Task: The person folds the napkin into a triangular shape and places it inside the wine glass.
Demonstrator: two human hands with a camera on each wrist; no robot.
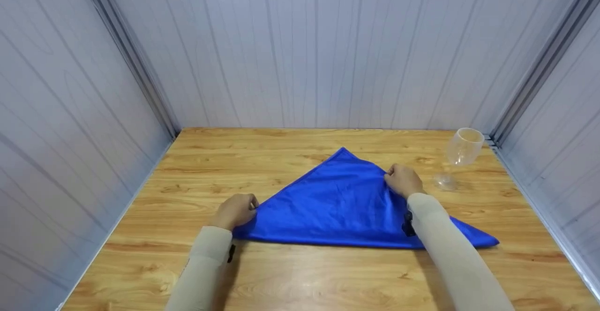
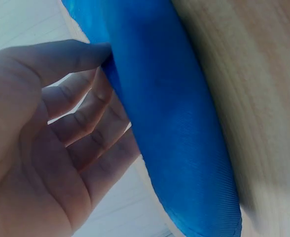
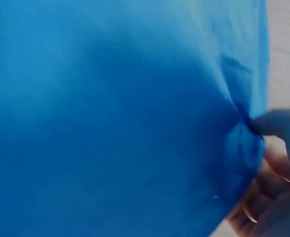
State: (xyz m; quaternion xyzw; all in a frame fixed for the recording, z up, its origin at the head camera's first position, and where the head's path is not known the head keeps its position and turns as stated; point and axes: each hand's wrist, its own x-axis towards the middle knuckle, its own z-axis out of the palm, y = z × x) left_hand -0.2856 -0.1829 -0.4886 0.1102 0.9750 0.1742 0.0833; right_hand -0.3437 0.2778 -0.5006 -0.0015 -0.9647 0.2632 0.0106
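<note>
- The wooden desk (image 1: 328, 278) sits between pale panelled walls.
- A blue cloth (image 1: 337, 203), folded into a triangle, lies flat mid-desk with its apex pointing away.
- The right hand (image 1: 403, 180) pinches the cloth's right slanting edge with curled fingers (image 3: 275, 123).
- The left hand (image 1: 236, 210) grips the left corner, fingers (image 2: 81, 54) curled round it.
- A clear wine glass (image 1: 460, 154) stands near the far right corner.

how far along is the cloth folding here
Done: the blue cloth lies on the wooden table as a triangle. In hand: the left hand pinches its left corner, the right hand its right edge. Left: probably further folds; the wine glass stands untouched.
</note>
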